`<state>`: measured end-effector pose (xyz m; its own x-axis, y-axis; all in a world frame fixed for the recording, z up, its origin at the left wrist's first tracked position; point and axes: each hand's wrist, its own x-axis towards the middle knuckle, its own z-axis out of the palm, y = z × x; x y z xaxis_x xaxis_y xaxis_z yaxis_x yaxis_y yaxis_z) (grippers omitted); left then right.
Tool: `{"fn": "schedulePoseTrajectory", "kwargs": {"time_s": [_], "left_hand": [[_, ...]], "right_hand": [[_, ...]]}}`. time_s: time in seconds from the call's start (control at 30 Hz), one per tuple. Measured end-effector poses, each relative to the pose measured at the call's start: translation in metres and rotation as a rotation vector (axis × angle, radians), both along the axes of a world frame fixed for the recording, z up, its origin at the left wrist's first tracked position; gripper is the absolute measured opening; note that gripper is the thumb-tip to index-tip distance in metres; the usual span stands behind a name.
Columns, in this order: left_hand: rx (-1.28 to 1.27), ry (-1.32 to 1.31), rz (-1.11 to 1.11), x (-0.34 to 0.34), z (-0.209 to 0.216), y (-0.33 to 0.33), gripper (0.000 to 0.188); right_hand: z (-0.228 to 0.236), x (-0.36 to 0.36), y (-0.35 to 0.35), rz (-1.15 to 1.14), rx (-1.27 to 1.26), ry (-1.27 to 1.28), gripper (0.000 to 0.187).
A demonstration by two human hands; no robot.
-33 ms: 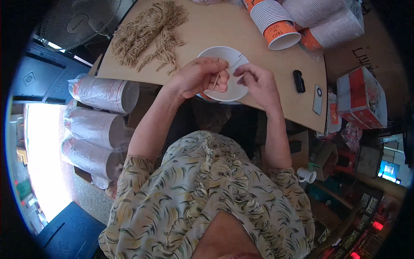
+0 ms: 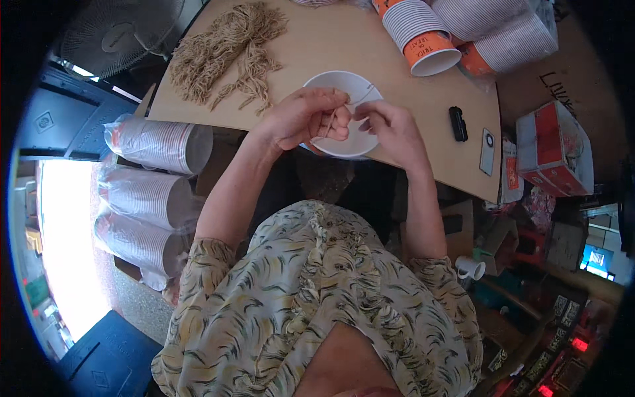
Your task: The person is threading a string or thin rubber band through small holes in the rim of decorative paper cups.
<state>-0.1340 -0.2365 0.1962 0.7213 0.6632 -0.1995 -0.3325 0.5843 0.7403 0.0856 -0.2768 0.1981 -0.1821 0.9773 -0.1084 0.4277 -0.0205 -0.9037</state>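
Note:
A white paper tub [image 2: 357, 74] stands at the table's near edge, partly hidden behind my hands. A thin tan cord [image 2: 365, 94] crosses its mouth from the far right rim to my left hand [image 2: 305, 118]. The fingers of that hand are closed, pinching the cord, and a short length hangs across the curled fingers. My right hand [image 2: 395, 135] is over the tub's right side, its bent fingertips close to the left fingers. Whatever its fingertips hold, if anything, is too small to make out.
A heap of tan cords [image 2: 228, 53] lies at the far left of the table [image 2: 317, 40]. Stacked orange tubs [image 2: 423, 43] lie at the far right, near a black object [image 2: 458, 124] and a phone [image 2: 487, 152]. Bagged tub stacks [image 2: 155, 145] are at left, below a fan [image 2: 119, 36].
My right hand has shifted slightly left, toward the left fingers. The left hand and the tub stay almost where they were.

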Motion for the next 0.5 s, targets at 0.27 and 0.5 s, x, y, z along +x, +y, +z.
{"fn": "schedulePoseTrajectory", "kwargs": {"time_s": [0.27,0.5], "left_hand": [[0.027,0.040,0.021,-0.002,-0.007,0.008,0.027],[0.116,0.099,-0.040,0.009,-0.007,0.030,0.026]], "right_hand": [[-0.007,-0.027,0.002,-0.059,0.263,0.343,0.040],[-0.003,-0.019,0.009,-0.107,0.443,0.144,0.025]]}}
